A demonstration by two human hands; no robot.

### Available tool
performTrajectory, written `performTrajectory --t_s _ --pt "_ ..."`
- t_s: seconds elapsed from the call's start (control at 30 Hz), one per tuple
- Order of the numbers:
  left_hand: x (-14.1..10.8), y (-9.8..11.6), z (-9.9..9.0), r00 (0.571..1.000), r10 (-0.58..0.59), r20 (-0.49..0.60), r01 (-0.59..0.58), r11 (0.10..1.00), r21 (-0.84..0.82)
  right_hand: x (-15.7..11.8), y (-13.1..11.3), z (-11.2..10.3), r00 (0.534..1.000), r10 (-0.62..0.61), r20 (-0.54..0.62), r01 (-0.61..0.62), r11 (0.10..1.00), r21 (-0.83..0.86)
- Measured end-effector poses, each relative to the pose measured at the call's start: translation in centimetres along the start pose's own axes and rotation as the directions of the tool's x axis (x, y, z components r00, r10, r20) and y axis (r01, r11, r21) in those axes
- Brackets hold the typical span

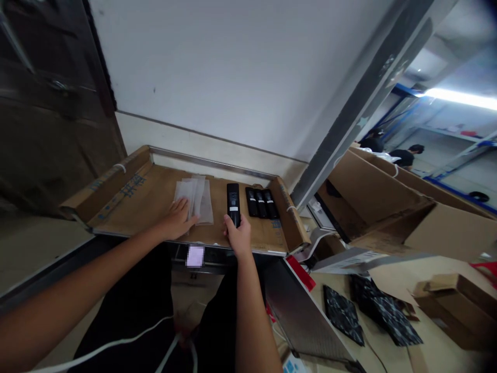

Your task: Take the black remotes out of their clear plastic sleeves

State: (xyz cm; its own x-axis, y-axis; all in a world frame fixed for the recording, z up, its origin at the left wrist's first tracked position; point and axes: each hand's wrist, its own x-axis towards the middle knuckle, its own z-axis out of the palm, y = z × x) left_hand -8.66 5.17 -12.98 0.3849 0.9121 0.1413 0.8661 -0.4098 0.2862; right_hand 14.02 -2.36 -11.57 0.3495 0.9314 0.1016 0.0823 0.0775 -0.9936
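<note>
A long black remote control (pixel 233 199) with a white label stands out from the cardboard surface, its lower end gripped between the thumb and fingers of my right hand (pixel 238 234). To its left, my left hand (pixel 179 220) lies over a few clear plastic bags (pixel 200 199), fingers stretched out and thumb apart. The bags overlap like a loose fan. Right of the held one, several similar black remote controls (pixel 261 202) lie side by side, each with a white label.
Cardboard (pixel 135 207) lines the shallow tray-like tabletop, with raised cardboard sides. A white wall rises behind it. On the right are a large open carton (pixel 373 202), a smaller box (pixel 458 311) and dark patterned packages (pixel 344 313) on the floor. People work in the distance.
</note>
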Motion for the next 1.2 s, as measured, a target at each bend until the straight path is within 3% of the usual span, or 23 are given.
performTrajectory --t_s 0.1,0.23,0.4,0.53,0.63,0.73,0.83,1.0,1.2 --pt "1.4 -0.3 -1.0 1.000 -0.010 -0.014 0.010 0.999 -0.045 0.0 -0.2 0.0 1.000 0.007 0.002 -0.007 1.000 -0.002" --pt "6.0 -0.8 -2.4 0.990 -0.081 -0.116 0.075 0.995 -0.060 -0.2 -0.7 0.0 1.000 0.008 0.004 -0.008 1.000 -0.009" --pt "9.2 -1.6 -0.9 0.985 -0.173 0.023 0.172 0.984 0.053 -0.2 -0.6 0.0 1.000 0.011 -0.008 -0.011 1.000 0.014" --pt "10.0 -1.5 -0.7 0.971 -0.237 -0.036 0.238 0.970 0.047 0.0 0.0 0.0 1.000 0.014 0.022 -0.014 1.000 0.018" --pt "10.8 -0.5 -1.3 0.985 -0.117 -0.127 0.118 0.993 0.004 0.2 0.0 -0.1 0.999 0.019 0.038 -0.020 0.999 0.026" --pt "11.5 0.6 -1.0 0.999 0.025 -0.036 -0.024 1.000 0.019 0.1 -0.3 -0.1 0.999 0.031 0.041 -0.032 0.999 0.030" --pt "11.6 1.3 -0.4 0.998 0.009 0.070 -0.013 0.999 0.048 0.3 -0.5 0.1 0.998 0.057 0.024 -0.058 0.997 0.055" --pt "11.6 2.6 -0.1 0.997 0.070 -0.011 -0.070 0.997 0.032 1.0 -0.5 0.4 0.988 0.157 0.002 -0.156 0.977 0.145" --pt "11.2 4.4 1.0 0.991 0.066 0.116 -0.073 0.996 0.055 0.9 -1.3 0.6 0.980 0.199 -0.022 -0.194 0.971 0.141"
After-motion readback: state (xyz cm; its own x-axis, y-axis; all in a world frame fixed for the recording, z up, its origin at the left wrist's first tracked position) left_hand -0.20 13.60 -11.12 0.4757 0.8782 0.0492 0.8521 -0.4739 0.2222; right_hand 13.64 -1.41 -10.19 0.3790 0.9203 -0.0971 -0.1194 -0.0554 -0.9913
